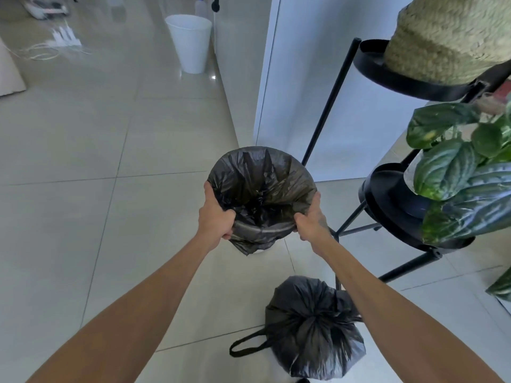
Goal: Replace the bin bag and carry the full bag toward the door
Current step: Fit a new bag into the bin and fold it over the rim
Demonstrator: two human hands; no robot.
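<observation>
A fresh black bin bag point(261, 183) lines a small bin on the tiled floor, its mouth spread open over the rim; the bin itself is almost wholly hidden under the plastic. My left hand point(217, 217) grips the bag's near-left edge at the rim. My right hand point(311, 219) grips the near-right edge. Closer to me on the floor sits the full black bag point(312, 330), tied shut, with a loop handle point(249, 345) lying out to its left. Neither hand touches the full bag.
A black metal plant stand point(392, 205) with a leafy plant point(464, 172) and a woven basket point(453, 37) crowds the right side. A white wall corner point(298, 92) stands behind the bin. Farther back is a white bin point(190, 42); cables point(49, 49) lie far left.
</observation>
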